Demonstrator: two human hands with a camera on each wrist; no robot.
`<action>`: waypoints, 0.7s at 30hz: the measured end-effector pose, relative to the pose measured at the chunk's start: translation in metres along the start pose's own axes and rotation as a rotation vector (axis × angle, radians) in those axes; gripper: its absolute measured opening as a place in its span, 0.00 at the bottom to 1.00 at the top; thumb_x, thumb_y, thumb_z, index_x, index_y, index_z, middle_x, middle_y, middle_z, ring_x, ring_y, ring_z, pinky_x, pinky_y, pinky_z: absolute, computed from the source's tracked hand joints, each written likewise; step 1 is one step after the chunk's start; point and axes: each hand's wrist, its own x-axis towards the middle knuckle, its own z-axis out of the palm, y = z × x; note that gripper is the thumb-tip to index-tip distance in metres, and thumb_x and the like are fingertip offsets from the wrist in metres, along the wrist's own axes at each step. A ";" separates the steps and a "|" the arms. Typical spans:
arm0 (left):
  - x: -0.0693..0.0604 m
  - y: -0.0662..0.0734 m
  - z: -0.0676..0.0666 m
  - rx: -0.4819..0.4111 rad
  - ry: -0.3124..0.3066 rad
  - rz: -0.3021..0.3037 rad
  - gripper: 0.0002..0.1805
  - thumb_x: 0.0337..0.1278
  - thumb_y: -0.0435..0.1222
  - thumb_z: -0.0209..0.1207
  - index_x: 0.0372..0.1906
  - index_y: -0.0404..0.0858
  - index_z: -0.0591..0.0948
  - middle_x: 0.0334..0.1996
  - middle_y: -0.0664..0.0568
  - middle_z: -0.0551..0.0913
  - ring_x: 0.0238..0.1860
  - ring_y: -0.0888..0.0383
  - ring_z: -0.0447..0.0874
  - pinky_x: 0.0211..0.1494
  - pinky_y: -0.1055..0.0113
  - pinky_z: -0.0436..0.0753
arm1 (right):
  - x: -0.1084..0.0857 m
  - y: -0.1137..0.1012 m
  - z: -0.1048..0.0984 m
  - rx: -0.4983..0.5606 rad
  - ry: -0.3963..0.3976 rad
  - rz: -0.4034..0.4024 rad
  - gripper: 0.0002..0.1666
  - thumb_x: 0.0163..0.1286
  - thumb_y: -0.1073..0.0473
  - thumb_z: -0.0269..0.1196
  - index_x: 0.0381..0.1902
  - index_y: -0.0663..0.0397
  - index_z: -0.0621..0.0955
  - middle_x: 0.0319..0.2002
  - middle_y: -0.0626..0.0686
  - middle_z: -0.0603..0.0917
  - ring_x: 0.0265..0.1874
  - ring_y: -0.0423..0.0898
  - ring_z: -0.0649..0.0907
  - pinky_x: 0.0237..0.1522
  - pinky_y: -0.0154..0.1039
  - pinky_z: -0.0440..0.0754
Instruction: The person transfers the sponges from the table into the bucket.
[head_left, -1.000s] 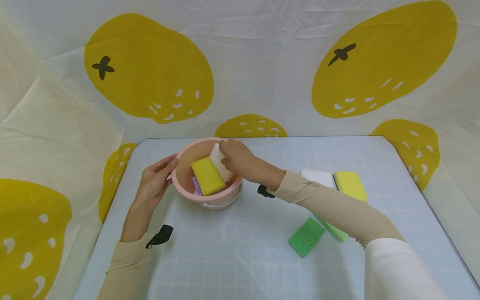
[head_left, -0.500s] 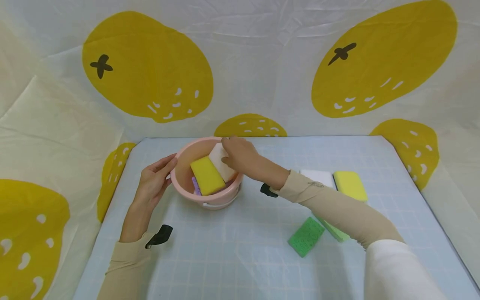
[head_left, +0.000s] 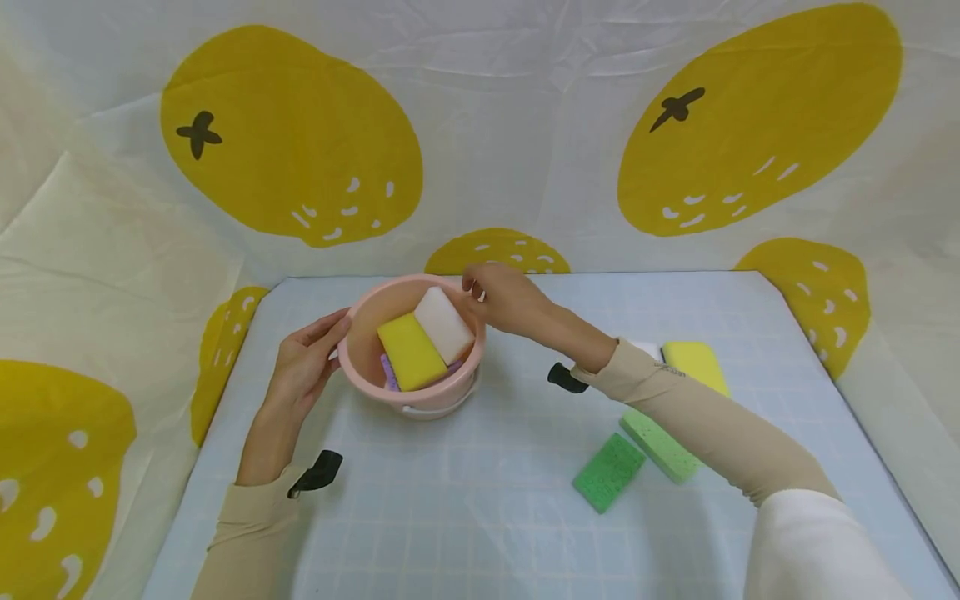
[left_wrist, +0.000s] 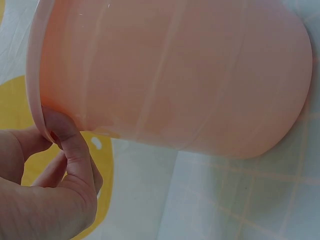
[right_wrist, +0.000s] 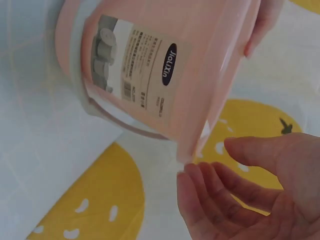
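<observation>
A pink bucket (head_left: 442, 402) stands at the back of the table, left of centre. Inside it lie a yellow sponge (head_left: 412, 353), a white sponge (head_left: 444, 326) leaning beside it, and something purple (head_left: 389, 372) mostly covered by them. My left hand (head_left: 306, 358) pinches the bucket's rim on its left side, thumb on one face and fingers on the other in the left wrist view. At the right side of the rim, my right hand (head_left: 510, 298) holds nothing. Its fingers (right_wrist: 220, 187) are loosely bent, thumb apart, close by the rim; whether the fingertips touch it I cannot tell.
Right of the bucket, a dark green sponge (head_left: 609, 472) and a light green sponge (head_left: 660, 446) lie on the table (head_left: 450, 533). Behind them sit another yellow sponge (head_left: 697, 367) and a white block (head_left: 649, 348), partly hidden by my right forearm. A fruit-print cloth hangs behind.
My right hand has let go of the white sponge, which now rests in the bucket, and has moved right to the rim. My left hand stays on the rim.
</observation>
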 end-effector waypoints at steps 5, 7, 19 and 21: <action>0.001 -0.001 0.000 -0.003 -0.001 0.002 0.36 0.60 0.49 0.70 0.71 0.41 0.76 0.65 0.52 0.77 0.57 0.62 0.79 0.51 0.75 0.84 | -0.007 0.010 -0.007 0.054 0.017 -0.036 0.13 0.73 0.61 0.66 0.49 0.66 0.82 0.43 0.59 0.85 0.41 0.52 0.83 0.44 0.42 0.85; 0.001 -0.001 -0.001 -0.003 -0.002 0.005 0.36 0.60 0.49 0.70 0.71 0.41 0.76 0.64 0.52 0.77 0.56 0.62 0.79 0.50 0.75 0.84 | -0.011 0.013 -0.010 0.075 0.027 -0.041 0.13 0.73 0.61 0.67 0.48 0.67 0.82 0.42 0.59 0.85 0.40 0.52 0.83 0.45 0.42 0.85; 0.001 -0.001 -0.001 -0.002 -0.005 0.010 0.36 0.61 0.48 0.70 0.71 0.40 0.76 0.64 0.53 0.77 0.57 0.62 0.79 0.51 0.75 0.84 | -0.034 0.044 -0.021 0.207 0.123 -0.044 0.12 0.71 0.62 0.68 0.46 0.67 0.82 0.41 0.59 0.86 0.42 0.54 0.85 0.49 0.47 0.86; 0.002 -0.002 -0.001 -0.003 -0.006 0.011 0.36 0.61 0.48 0.70 0.71 0.40 0.76 0.64 0.52 0.77 0.57 0.62 0.79 0.51 0.75 0.84 | -0.039 0.050 -0.022 0.213 0.138 -0.037 0.12 0.71 0.62 0.68 0.46 0.66 0.82 0.42 0.59 0.86 0.42 0.53 0.85 0.50 0.48 0.85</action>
